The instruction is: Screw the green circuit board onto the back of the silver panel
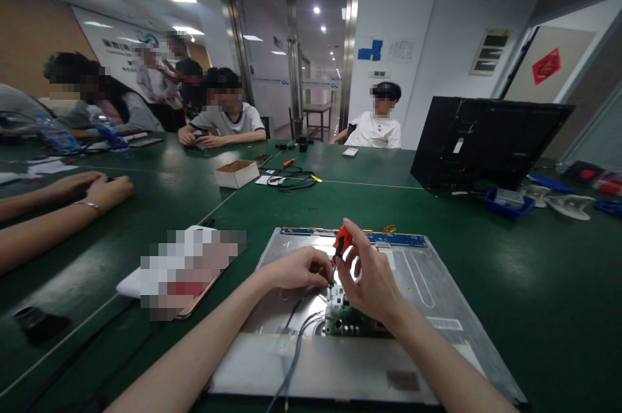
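Observation:
In front of me a display panel (418, 283) lies with its metal back up on the green table. A green circuit board (343, 322) sits on its middle, partly covered by my right hand. My right hand (369, 270) grips a screwdriver (343, 238) by its orange and black handle, held upright with the tip down at the board's upper left. The fingers of my left hand (311, 268) are pinched together beside the screwdriver's shaft; what is between them is hidden. Dark cables (297, 348) run from the board toward the panel's near edge.
Left of the panel lies a phone-like pink slab (208, 283) on a white item. A small box (236, 174), a coiled black cable (294, 181) and another orange screwdriver (289, 163) are farther back. A black monitor (486, 141) and blue tray (508, 203) stand right. Other people sit around.

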